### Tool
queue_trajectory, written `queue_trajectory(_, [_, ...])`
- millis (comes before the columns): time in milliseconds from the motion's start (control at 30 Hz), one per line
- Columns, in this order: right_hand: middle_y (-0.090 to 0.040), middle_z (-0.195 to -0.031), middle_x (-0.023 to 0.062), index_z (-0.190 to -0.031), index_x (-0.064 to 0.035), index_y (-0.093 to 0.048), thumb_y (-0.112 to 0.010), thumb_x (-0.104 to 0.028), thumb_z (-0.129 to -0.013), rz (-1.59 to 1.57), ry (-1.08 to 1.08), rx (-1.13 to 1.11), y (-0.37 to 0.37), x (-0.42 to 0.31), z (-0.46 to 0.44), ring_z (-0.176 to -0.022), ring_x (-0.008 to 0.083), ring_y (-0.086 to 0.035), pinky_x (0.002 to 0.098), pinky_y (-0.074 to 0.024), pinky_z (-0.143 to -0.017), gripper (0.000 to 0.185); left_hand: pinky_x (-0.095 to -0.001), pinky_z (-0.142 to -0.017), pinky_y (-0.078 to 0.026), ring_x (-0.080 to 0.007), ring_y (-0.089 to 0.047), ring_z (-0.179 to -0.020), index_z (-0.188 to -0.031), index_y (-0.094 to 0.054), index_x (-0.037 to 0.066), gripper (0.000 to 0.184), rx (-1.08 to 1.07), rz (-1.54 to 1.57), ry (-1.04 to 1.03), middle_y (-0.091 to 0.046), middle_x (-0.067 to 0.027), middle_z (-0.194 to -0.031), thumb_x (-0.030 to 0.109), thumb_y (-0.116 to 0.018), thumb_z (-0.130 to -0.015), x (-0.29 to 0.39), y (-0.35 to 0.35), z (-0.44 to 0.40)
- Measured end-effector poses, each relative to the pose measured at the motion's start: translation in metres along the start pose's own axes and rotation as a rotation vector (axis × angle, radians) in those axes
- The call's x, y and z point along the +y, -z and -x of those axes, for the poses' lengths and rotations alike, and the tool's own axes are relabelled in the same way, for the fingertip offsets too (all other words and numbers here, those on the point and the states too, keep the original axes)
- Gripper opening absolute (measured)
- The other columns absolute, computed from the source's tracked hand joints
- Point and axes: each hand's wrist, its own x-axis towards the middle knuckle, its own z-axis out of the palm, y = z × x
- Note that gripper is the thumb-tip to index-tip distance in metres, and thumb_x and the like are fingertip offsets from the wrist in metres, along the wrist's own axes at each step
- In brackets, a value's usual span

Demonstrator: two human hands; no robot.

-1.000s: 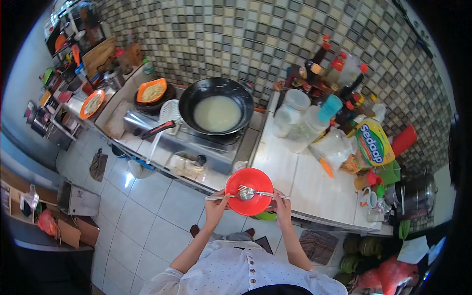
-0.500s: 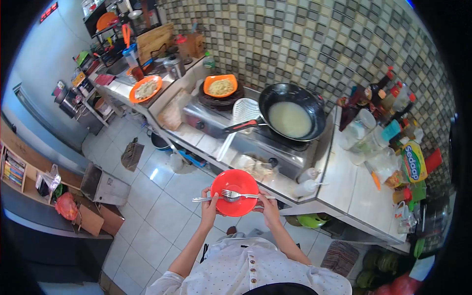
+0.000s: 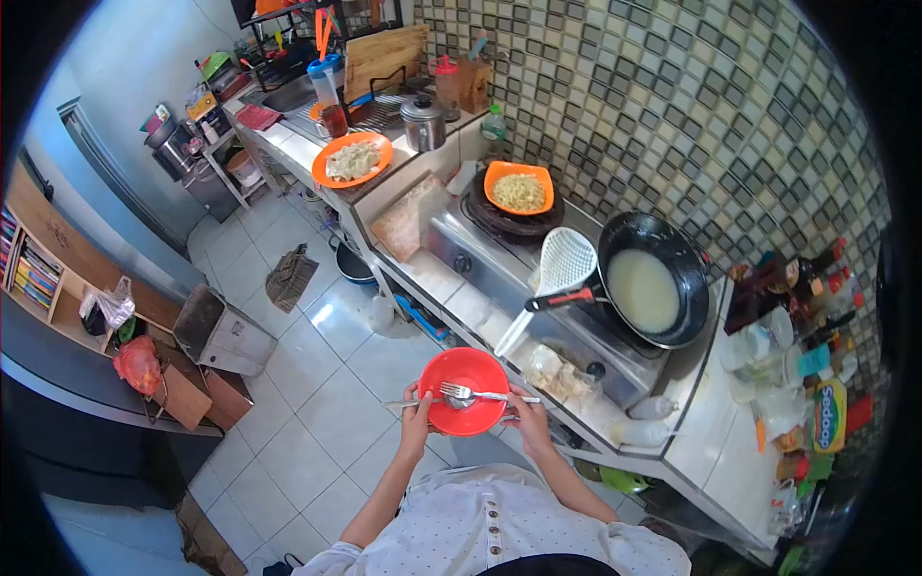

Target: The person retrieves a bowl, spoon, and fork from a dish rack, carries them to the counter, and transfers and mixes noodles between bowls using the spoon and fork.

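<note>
A red bowl is held level in front of my body, over the tiled floor. My left hand grips its left side, closed around the rim. On the opposite side my right hand is closed on the bowl too, with the thumb by the cutlery. A fork and a spoon lie across the bowl, their handles sticking out on opposite sides near my hands. The fingers under the bowl are partly hidden.
Along the counter are a wok with cloudy liquid, a slotted ladle, an orange bowl of noodles and an orange plate of pale food. Bottles stand near the counter edge. A grey bin sits on the floor at left.
My view has swung left, so the stove and counter appear farther right and lower. Both hands still hold the red bowl with the fork and spoon across it.
</note>
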Motion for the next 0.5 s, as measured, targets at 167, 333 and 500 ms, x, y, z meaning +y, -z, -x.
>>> queue_trajectory(167, [-0.057,-0.085,0.0016,-0.112,-0.0063,-0.049,-0.048,-0.02,-0.084,-0.018,0.036,-0.014,-0.033,-0.03,-0.054,-0.064,0.006,-0.053,0.0194,-0.0443,-0.05,0.031,-0.0234,-0.035,-0.045,-0.0141,-0.058,-0.055,-0.114,-0.032,0.012,0.034,0.004,0.028,-0.032,-0.054,-0.0091,-0.087,0.028,-0.045,-0.086,0.035,0.002,-0.058])
queue_trajectory(333, [-0.052,-0.097,0.0006,-0.117,-0.0124,-0.043,-0.048,-0.023,-0.084,0.002,0.137,-0.004,-0.063,-0.053,-0.106,-0.073,0.0047,-0.053,0.0192,-0.0447,-0.054,0.035,-0.0204,-0.032,-0.04,-0.0103,-0.056,-0.053,-0.11,-0.034,0.013,0.031,-0.039,0.025,0.002,-0.054,-0.0066,-0.085,0.027,-0.046,-0.085,0.075,-0.005,-0.118])
queue_trajectory(500, [-0.051,-0.103,0.0027,-0.117,-0.012,-0.041,-0.049,-0.027,-0.083,-0.092,0.219,0.026,-0.081,-0.046,-0.16,-0.084,0.01,-0.055,0.023,-0.0476,-0.064,0.038,-0.021,-0.032,-0.04,-0.011,-0.056,-0.051,-0.111,-0.034,0.012,0.032,-0.085,0.056,0.005,-0.055,-0.0071,-0.083,0.027,-0.047,-0.085,0.091,-0.017,-0.164])
